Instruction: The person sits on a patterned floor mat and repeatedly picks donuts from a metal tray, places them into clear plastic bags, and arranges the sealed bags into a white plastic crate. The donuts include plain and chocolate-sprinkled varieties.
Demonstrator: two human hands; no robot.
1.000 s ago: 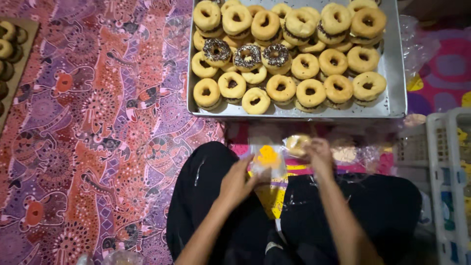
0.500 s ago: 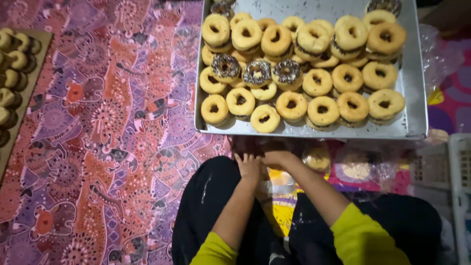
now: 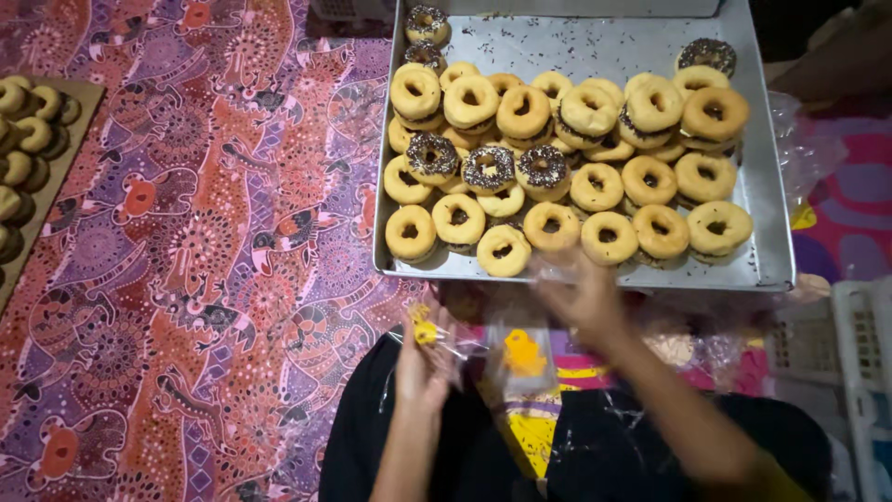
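Clear plastic bags [image 3: 520, 358] with yellow prints are lying over the person's lap, just below the metal tray [image 3: 595, 51] of ring donuts [image 3: 553, 223]. Left hand [image 3: 426, 358] is pinching one bag's edge between its fingers; right hand [image 3: 585, 297] is blurring near the tray's front rim — whether its fingers are spread, I cannot tell.

Left hand [image 3: 426, 358] is holding raised, fingers curled in a loose grip; right hand [image 3: 585, 296] is reaching forward, fingers spread, motion-blurred.
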